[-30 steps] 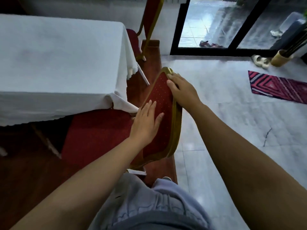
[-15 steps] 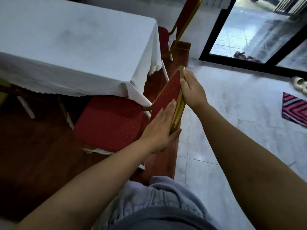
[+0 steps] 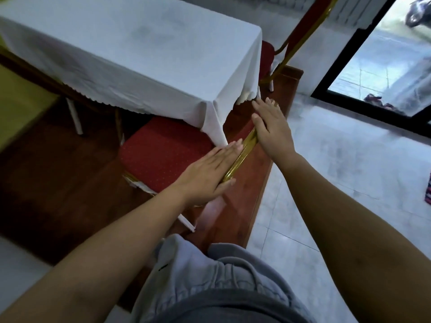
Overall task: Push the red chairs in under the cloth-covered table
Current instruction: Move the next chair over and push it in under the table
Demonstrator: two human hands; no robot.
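Observation:
A red chair (image 3: 163,150) with a gold frame (image 3: 240,157) stands at the near right corner of the table under its white cloth (image 3: 140,54). The far part of the seat lies under the hanging cloth. I see the backrest almost edge-on. My left hand (image 3: 207,176) lies flat on the lower part of the backrest, fingers on the front and thumb behind the gold rim. My right hand (image 3: 272,129) presses its palm on the upper part, thumb over the edge. A second red chair (image 3: 303,36) stands at the table's far end.
The table and chairs stand on a raised wooden platform (image 3: 240,206) whose edge runs just right of the chair. Grey tiled floor (image 3: 338,183) spreads to the right, up to a black-framed glass door (image 3: 384,73). A white table leg (image 3: 74,117) shows at left.
The chair has moved toward the table and more of its seat sits under the cloth. My right hand has flattened from a grip on the top edge. My left hand slid onto the gold rim.

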